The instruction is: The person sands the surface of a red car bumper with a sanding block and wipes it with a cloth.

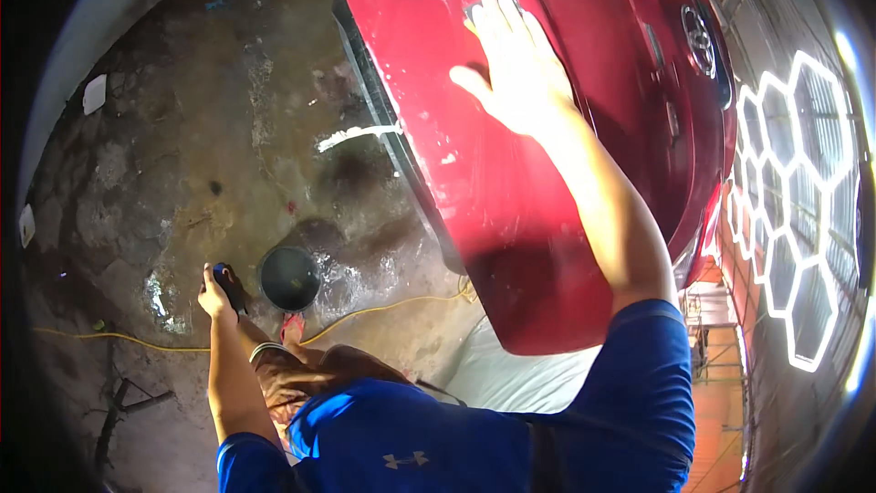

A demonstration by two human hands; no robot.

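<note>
Across the glossy red car panel point(424, 64), streaked with pale smears, the right hand point(523, 73) lies flat — fingers together, thumb out wide — over a small dark pad point(473, 12). Off to the left, the left hand point(215, 298) grips a black-and-blue object point(224, 277) near a round dark bucket point(264, 267) on rough, wet concrete point(182, 164); what the bucket holds I cannot tell.

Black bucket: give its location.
In the head view, the black bucket is on the floor, left of centre, just right of the left hand.
</note>
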